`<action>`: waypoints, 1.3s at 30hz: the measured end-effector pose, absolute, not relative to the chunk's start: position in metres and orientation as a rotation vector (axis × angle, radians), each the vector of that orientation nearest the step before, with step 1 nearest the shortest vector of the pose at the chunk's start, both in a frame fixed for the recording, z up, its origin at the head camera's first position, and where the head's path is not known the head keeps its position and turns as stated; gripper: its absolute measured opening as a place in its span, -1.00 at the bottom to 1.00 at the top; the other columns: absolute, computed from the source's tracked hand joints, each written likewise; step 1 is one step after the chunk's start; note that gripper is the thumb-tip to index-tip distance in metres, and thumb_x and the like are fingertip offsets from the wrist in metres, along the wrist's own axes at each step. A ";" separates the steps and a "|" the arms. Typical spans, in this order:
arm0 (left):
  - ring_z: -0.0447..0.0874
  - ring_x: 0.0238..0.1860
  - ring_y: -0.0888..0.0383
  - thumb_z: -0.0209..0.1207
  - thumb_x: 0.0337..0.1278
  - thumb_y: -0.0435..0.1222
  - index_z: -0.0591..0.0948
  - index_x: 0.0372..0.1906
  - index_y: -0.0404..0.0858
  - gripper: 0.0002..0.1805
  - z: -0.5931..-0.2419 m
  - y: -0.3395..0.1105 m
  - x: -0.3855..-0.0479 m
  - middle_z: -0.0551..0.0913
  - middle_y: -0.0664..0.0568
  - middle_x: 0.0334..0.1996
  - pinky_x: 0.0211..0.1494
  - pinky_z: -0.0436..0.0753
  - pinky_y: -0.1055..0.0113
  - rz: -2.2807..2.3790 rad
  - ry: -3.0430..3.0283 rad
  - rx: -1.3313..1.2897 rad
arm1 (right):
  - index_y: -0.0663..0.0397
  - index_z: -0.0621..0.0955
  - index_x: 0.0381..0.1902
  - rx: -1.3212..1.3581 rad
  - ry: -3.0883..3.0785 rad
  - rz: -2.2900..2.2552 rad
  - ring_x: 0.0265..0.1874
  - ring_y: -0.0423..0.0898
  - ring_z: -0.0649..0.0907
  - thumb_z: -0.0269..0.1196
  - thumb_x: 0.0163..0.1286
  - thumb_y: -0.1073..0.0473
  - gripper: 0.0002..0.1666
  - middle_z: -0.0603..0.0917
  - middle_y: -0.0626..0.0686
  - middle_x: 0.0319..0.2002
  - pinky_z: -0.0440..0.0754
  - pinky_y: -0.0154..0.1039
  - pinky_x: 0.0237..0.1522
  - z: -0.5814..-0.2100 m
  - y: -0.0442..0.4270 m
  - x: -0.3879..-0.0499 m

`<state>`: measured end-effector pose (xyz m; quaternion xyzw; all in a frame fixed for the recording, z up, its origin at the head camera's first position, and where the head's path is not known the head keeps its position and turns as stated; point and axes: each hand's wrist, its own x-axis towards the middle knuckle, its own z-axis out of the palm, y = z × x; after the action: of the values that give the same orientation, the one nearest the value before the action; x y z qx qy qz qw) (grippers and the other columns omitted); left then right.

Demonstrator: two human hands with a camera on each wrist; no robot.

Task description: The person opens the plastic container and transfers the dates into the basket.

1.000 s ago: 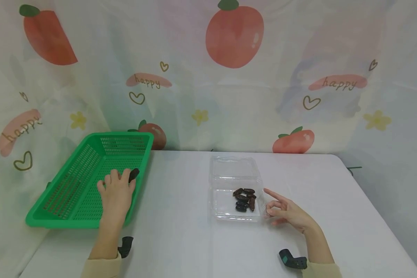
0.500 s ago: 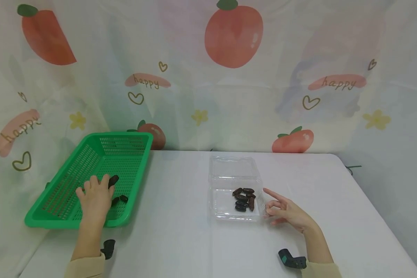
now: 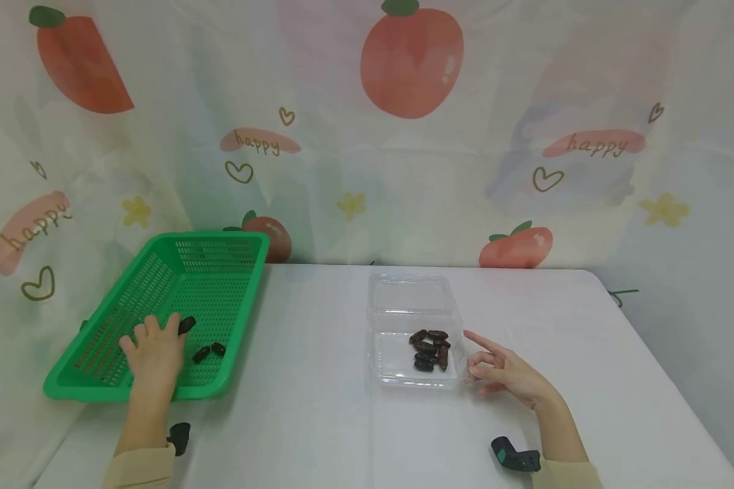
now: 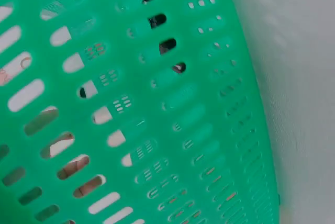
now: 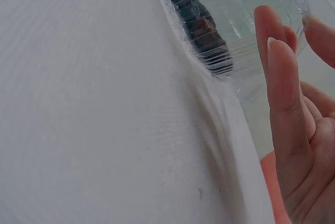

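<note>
My left hand (image 3: 155, 356) is over the near part of a green slotted basket (image 3: 261, 272). Between its thumb and index finger it pinches a dark, oblong date (image 3: 186, 325). Two more dates (image 3: 201, 354) lie on the basket floor just right of that hand. A clear lidded plastic box (image 3: 391, 370) stands with its lid folded back, holding several dates (image 3: 426, 347). At the box's right side is my right hand (image 3: 506, 373), index finger stretched out. In the right wrist view its index fingertip (image 5: 314, 33) touches the box rim. The basket wall (image 4: 209, 130) largely hides the left hand in the left wrist view.
A white-covered table (image 3: 318, 380) carries both containers, the basket at its left side. Behind hangs a cloth backdrop (image 3: 330, 81) with fruit prints. Bare table surface lies between basket and box.
My left hand has moved left and slightly nearer within the basket, carrying the pinched date. Two dates once hidden by it now show. The right hand and box have stayed still.
</note>
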<state>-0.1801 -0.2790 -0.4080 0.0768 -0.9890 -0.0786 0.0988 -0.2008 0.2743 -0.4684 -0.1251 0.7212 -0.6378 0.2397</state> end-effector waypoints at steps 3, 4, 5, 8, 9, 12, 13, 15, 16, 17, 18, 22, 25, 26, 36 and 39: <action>0.11 -0.14 -0.40 -0.02 0.27 -0.33 0.28 0.05 -0.42 -0.67 -0.409 -0.281 -0.180 0.18 -0.49 -0.19 -0.07 0.06 -0.31 -0.221 -2.944 0.220 | 0.16 -0.09 0.41 -0.346 1.974 -1.745 -0.32 -0.15 0.65 0.14 0.30 0.29 -0.12 0.52 -0.11 -0.36 0.63 -0.17 -0.35 -0.468 0.274 -0.201; 0.11 -0.13 -0.41 -0.01 0.27 -0.33 0.27 0.06 -0.43 -0.66 -0.409 -0.281 -0.180 0.18 -0.49 -0.18 -0.07 0.07 -0.32 -0.210 -2.952 0.219 | 0.16 -0.09 0.41 -0.347 1.973 -1.746 -0.32 -0.14 0.65 0.15 0.30 0.29 -0.12 0.52 -0.11 -0.35 0.63 -0.17 -0.35 -0.468 0.274 -0.201; 0.11 -0.12 -0.42 -0.01 0.27 -0.34 0.27 0.06 -0.43 -0.65 -0.410 -0.282 -0.180 0.18 -0.50 -0.17 -0.06 0.07 -0.32 -0.207 -2.959 0.219 | 0.17 -0.09 0.41 -0.348 1.973 -1.747 -0.32 -0.15 0.65 0.15 0.30 0.29 -0.11 0.52 -0.10 -0.35 0.63 -0.17 -0.35 -0.468 0.274 -0.201; 0.11 -0.09 -0.45 0.01 0.25 -0.34 0.27 0.07 -0.44 -0.63 -0.412 -0.284 -0.180 0.17 -0.53 -0.15 -0.03 0.07 -0.35 -0.179 -2.999 0.221 | 0.18 -0.09 0.41 -0.351 1.972 -1.752 -0.32 -0.15 0.65 0.15 0.29 0.30 -0.11 0.53 -0.10 -0.35 0.63 -0.17 -0.35 -0.468 0.275 -0.200; 0.11 -0.07 -0.46 0.01 0.25 -0.34 0.26 0.08 -0.43 -0.62 -0.412 -0.284 -0.181 0.17 -0.54 -0.13 -0.02 0.07 -0.35 -0.167 -3.014 0.222 | 0.19 -0.09 0.41 -0.353 1.971 -1.754 -0.33 -0.15 0.65 0.15 0.29 0.30 -0.11 0.53 -0.10 -0.35 0.63 -0.17 -0.36 -0.468 0.275 -0.200; 0.10 -0.05 -0.47 0.01 0.25 -0.33 0.25 0.11 -0.44 -0.60 -0.412 -0.285 -0.181 0.16 -0.55 -0.11 -0.01 0.07 -0.36 -0.145 -3.066 0.223 | 0.19 -0.09 0.41 -0.360 1.968 -1.755 -0.33 -0.16 0.65 0.15 0.29 0.30 -0.12 0.53 -0.10 -0.35 0.63 -0.18 -0.36 -0.469 0.275 -0.200; 0.10 -0.04 -0.47 0.00 0.26 -0.33 0.25 0.12 -0.44 -0.59 -0.412 -0.285 -0.181 0.16 -0.55 -0.11 -0.01 0.07 -0.35 -0.139 -3.080 0.224 | 0.19 -0.09 0.41 -0.363 1.968 -1.756 -0.33 -0.16 0.65 0.15 0.29 0.30 -0.12 0.53 -0.10 -0.35 0.63 -0.18 -0.36 -0.469 0.275 -0.200; 0.10 -0.04 -0.45 0.00 0.26 -0.33 0.24 0.16 -0.44 -0.56 -0.412 -0.285 -0.181 0.16 -0.55 -0.09 0.00 0.07 -0.34 -0.134 -3.109 0.229 | 0.20 -0.09 0.41 -0.367 1.967 -1.757 -0.34 -0.16 0.65 0.15 0.29 0.31 -0.12 0.53 -0.10 -0.36 0.63 -0.18 -0.36 -0.469 0.275 -0.200; 0.09 -0.05 -0.45 0.00 0.26 -0.33 0.23 0.16 -0.45 -0.55 -0.412 -0.285 -0.181 0.15 -0.55 -0.09 0.00 0.07 -0.33 -0.136 -3.122 0.231 | 0.20 -0.09 0.40 -0.367 1.967 -1.758 -0.34 -0.16 0.65 0.15 0.29 0.31 -0.12 0.53 -0.10 -0.36 0.63 -0.18 -0.36 -0.469 0.275 -0.200; 0.09 -0.05 -0.44 0.00 0.26 -0.33 0.23 0.16 -0.45 -0.55 -0.412 -0.285 -0.181 0.15 -0.55 -0.09 0.00 0.07 -0.33 -0.134 -3.130 0.233 | 0.20 -0.09 0.40 -0.368 1.965 -1.759 -0.34 -0.16 0.65 0.15 0.29 0.31 -0.11 0.53 -0.11 -0.36 0.63 -0.18 -0.37 -0.469 0.275 -0.200; 0.09 -0.04 -0.45 0.00 0.26 -0.33 0.23 0.17 -0.45 -0.54 -0.412 -0.285 -0.181 0.15 -0.55 -0.08 0.00 0.08 -0.33 -0.131 -3.138 0.235 | 0.20 -0.09 0.40 -0.368 1.965 -1.759 -0.34 -0.17 0.65 0.15 0.29 0.31 -0.11 0.53 -0.11 -0.36 0.63 -0.18 -0.37 -0.469 0.275 -0.200; 0.09 -0.03 -0.46 0.00 0.26 -0.32 0.21 0.16 -0.46 -0.54 -0.412 -0.286 -0.182 0.14 -0.57 -0.06 0.01 0.08 -0.33 -0.129 -3.157 0.246 | 0.20 -0.10 0.40 -0.372 1.961 -1.760 -0.33 -0.16 0.66 0.14 0.29 0.31 -0.11 0.52 -0.11 -0.37 0.63 -0.19 -0.37 -0.469 0.275 -0.201; 0.08 -0.02 -0.47 0.00 0.26 -0.32 0.21 0.18 -0.46 -0.53 -0.413 -0.286 -0.183 0.14 -0.57 -0.05 0.02 0.07 -0.33 -0.128 -3.169 0.258 | 0.20 -0.10 0.40 -0.378 1.958 -1.759 -0.33 -0.15 0.66 0.14 0.30 0.32 -0.12 0.52 -0.11 -0.36 0.63 -0.20 -0.37 -0.469 0.275 -0.201; 0.08 -0.02 -0.47 0.00 0.26 -0.32 0.20 0.19 -0.46 -0.52 -0.414 -0.286 -0.183 0.14 -0.57 -0.05 0.02 0.07 -0.33 -0.126 -3.173 0.265 | 0.20 -0.10 0.40 -0.378 1.957 -1.760 -0.33 -0.15 0.66 0.14 0.29 0.32 -0.12 0.52 -0.11 -0.36 0.63 -0.20 -0.37 -0.469 0.275 -0.201; 0.07 -0.02 -0.48 0.03 0.23 -0.33 0.20 0.18 -0.45 -0.51 -0.411 -0.284 -0.183 0.13 -0.57 -0.06 0.03 0.05 -0.35 -0.145 -3.186 0.284 | 0.21 -0.10 0.40 -0.388 1.953 -1.767 -0.33 -0.16 0.66 0.14 0.30 0.32 -0.12 0.52 -0.12 -0.37 0.63 -0.19 -0.37 -0.468 0.276 -0.200; 0.08 -0.04 -0.47 0.05 0.22 -0.33 0.21 0.14 -0.46 -0.53 -0.412 -0.284 -0.183 0.13 -0.56 -0.08 0.01 0.06 -0.35 -0.152 -3.159 0.266 | 0.21 -0.09 0.40 -0.387 1.953 -1.768 -0.33 -0.16 0.66 0.14 0.29 0.31 -0.13 0.53 -0.11 -0.36 0.63 -0.18 -0.37 -0.467 0.275 -0.200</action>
<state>-0.1826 -0.2843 -0.4116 0.0840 -0.9952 -0.0478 -0.0161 -0.1997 0.2750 -0.4671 -0.1414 0.7126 -0.6450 0.2371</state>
